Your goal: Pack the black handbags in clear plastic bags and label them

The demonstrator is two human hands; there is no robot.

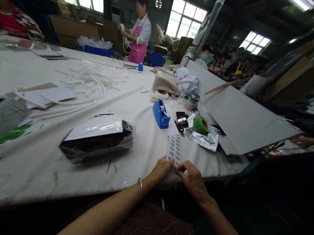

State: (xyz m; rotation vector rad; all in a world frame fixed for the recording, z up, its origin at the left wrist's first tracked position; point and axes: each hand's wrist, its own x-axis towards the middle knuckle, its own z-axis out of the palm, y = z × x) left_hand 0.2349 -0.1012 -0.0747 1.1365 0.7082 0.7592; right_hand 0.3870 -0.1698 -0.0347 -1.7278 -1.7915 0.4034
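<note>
A strip of barcode labels (174, 146) lies near the front edge of the white-covered table. My left hand (161, 171) grips the strip's near end from the left, its thumb on top. At the lower right corner of the strip, my right hand (192, 177) pinches with thumb and forefinger; whether a label is between the fingertips is too small to make out. To the left of my hands lies a black item in clear plastic (97, 146) with a white sheet (97, 126) on top. A blue tape dispenser (161, 114) stands beyond the labels.
Scissors (179, 128), a phone (182, 119) and a green roll (202, 125) on silver film lie right of the dispenser. Behind them are a jar (192, 102) and a beige bag (164, 83). White cords (93, 79) are heaped at far left. Across the table stands a person in a pink apron (139, 43).
</note>
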